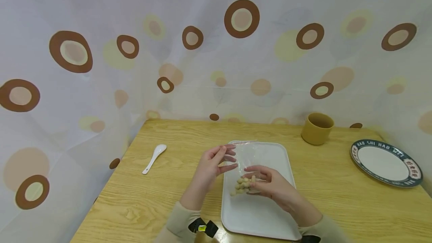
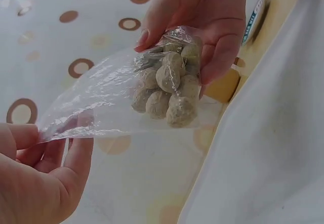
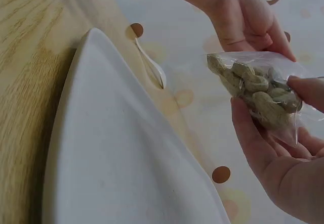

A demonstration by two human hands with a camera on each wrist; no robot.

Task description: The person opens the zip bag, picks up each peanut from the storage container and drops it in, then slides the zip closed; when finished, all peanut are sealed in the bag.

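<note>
A clear plastic bag (image 2: 101, 95) of unshelled peanuts (image 2: 169, 80) is between my two hands, above a white tray (image 1: 258, 213). My left hand (image 1: 212, 163) pinches the bag's loose end between thumb and fingers, the other fingers spread behind the film. From the right side, my right hand (image 1: 276, 188) grips the filled end, thumb on top and fingers beneath. In the right wrist view the peanuts lie bunched in the bag's corner, close to the right fingers (image 3: 248, 133). Film stretches slack between both hands.
On the wooden table (image 1: 182, 134), a white spoon (image 1: 155, 158) lies left of the tray. A yellow-brown cup (image 1: 316, 128) stands at the back right, and a plate with a dark lettered rim (image 1: 357, 160) is at the far right. Patterned sheeting (image 1: 209, 63) hangs behind.
</note>
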